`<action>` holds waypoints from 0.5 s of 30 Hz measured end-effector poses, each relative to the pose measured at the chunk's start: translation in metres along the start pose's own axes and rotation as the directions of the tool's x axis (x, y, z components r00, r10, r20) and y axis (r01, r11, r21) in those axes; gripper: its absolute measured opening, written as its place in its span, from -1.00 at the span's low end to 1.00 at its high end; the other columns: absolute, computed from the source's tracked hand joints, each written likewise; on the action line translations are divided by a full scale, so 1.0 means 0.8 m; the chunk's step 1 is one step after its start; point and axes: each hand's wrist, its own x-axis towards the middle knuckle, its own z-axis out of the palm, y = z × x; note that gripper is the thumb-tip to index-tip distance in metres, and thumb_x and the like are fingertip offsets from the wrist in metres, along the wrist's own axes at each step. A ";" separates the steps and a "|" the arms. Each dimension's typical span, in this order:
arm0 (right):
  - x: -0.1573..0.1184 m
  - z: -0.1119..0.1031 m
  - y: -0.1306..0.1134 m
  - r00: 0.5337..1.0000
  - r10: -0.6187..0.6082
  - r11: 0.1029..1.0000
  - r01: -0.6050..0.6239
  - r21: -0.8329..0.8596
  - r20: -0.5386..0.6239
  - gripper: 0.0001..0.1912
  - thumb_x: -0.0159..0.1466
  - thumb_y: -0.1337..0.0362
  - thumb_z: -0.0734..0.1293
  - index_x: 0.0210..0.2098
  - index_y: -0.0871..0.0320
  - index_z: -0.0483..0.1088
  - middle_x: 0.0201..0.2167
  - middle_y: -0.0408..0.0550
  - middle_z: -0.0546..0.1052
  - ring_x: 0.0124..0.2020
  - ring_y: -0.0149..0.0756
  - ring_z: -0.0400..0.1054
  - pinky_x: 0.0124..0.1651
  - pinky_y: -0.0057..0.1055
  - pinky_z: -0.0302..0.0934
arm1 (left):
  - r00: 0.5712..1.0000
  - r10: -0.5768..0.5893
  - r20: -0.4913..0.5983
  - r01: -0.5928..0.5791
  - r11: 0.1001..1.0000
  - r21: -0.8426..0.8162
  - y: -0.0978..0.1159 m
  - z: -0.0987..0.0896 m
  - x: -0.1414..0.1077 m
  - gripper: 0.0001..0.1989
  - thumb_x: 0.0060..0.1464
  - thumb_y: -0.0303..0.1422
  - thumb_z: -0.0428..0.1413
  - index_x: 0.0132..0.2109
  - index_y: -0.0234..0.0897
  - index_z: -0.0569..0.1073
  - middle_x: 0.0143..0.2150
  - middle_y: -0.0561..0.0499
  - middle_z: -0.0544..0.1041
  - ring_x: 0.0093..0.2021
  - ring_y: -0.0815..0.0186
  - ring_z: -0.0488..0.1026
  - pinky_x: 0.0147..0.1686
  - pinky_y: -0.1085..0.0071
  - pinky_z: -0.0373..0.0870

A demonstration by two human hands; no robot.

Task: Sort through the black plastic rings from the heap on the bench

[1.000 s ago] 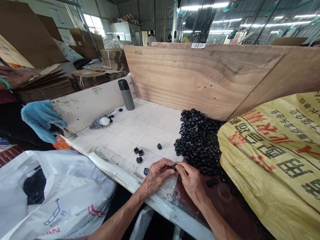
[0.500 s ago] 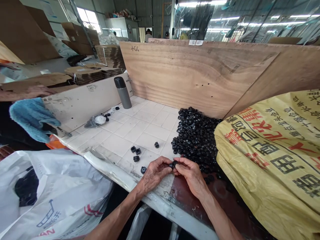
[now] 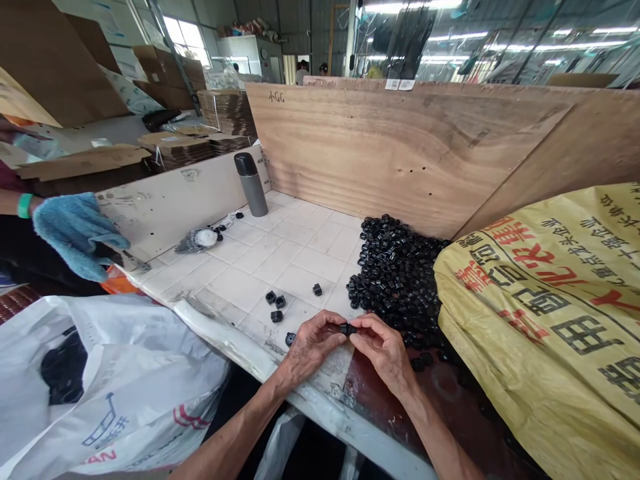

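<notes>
My left hand (image 3: 316, 341) and my right hand (image 3: 381, 343) meet over the table's near edge, their fingertips pinching a small black part (image 3: 347, 329) between them. Beyond my right hand lies a large heap of black parts (image 3: 395, 267). Several loose black pieces are on the white tiled surface (image 3: 285, 257), among them one (image 3: 317, 289) apart from the others and a round one (image 3: 290, 339) beside my left hand, partly covered by it.
A grey bottle (image 3: 253, 190) stands at the back left corner, near a small plastic bag (image 3: 197, 240). A yellow sack (image 3: 540, 320) flanks the right, a white bag (image 3: 150, 373) the left. Another person's hand holds a blue cloth (image 3: 75, 230).
The black part between my fingertips has turned slightly and shows more clearly. At the left, the other person's arm has shifted, with a green wristband now showing beside the blue cloth.
</notes>
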 end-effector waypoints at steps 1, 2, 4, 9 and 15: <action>0.000 0.000 -0.001 1.000 -0.017 1.000 0.017 -0.011 0.001 -0.85 0.20 0.26 0.42 -0.22 0.11 0.52 -0.19 -0.06 0.47 -0.19 -0.26 0.40 -0.11 -0.39 0.35 | 1.000 0.000 0.000 0.000 1.000 -0.004 0.000 0.000 0.000 -0.74 0.11 -0.31 0.26 -0.07 -0.29 0.48 -0.15 -0.05 0.56 -0.15 0.26 0.50 -0.05 0.31 0.42; 0.000 0.000 -0.002 1.000 -0.028 0.999 0.028 -0.021 0.005 -0.85 0.21 0.26 0.41 -0.21 0.11 0.53 -0.18 -0.05 0.47 -0.19 -0.26 0.40 -0.11 -0.39 0.36 | 1.000 -0.003 0.000 0.003 1.000 -0.008 0.001 0.001 -0.001 -0.74 0.11 -0.31 0.26 -0.07 -0.29 0.48 -0.15 -0.05 0.56 -0.15 0.27 0.50 -0.05 0.31 0.42; -0.001 -0.001 -0.004 0.999 -0.036 0.998 0.037 -0.041 0.018 -0.83 0.22 0.27 0.40 -0.18 0.10 0.53 -0.18 -0.06 0.47 -0.22 -0.28 0.39 -0.15 -0.40 0.36 | 1.000 -0.009 0.000 0.009 1.000 -0.017 0.001 0.001 -0.001 -0.74 0.11 -0.31 0.26 -0.07 -0.29 0.48 -0.16 -0.04 0.56 -0.16 0.28 0.50 -0.06 0.33 0.41; -0.004 0.000 -0.003 0.996 -0.057 0.993 0.064 -0.101 0.069 -0.77 0.25 0.29 0.36 -0.09 0.07 0.50 -0.15 -0.06 0.42 -0.26 -0.32 0.36 -0.20 -0.43 0.34 | 1.000 -0.020 0.010 0.020 0.999 -0.044 0.000 0.002 0.000 -0.74 0.10 -0.30 0.27 -0.09 -0.29 0.47 -0.17 -0.04 0.56 -0.20 0.29 0.50 -0.09 0.34 0.41; -0.004 0.001 0.000 0.998 0.049 0.999 -0.049 0.012 -0.032 -0.84 0.15 0.26 0.44 -0.32 0.11 0.38 -0.30 -0.14 0.42 -0.40 -0.38 0.31 -0.33 -0.47 0.27 | 0.999 -0.035 -0.041 0.034 0.999 -0.004 0.003 0.002 -0.001 -0.75 0.10 -0.30 0.27 -0.10 -0.29 0.48 -0.25 0.00 0.54 -0.25 0.33 0.47 -0.15 0.39 0.39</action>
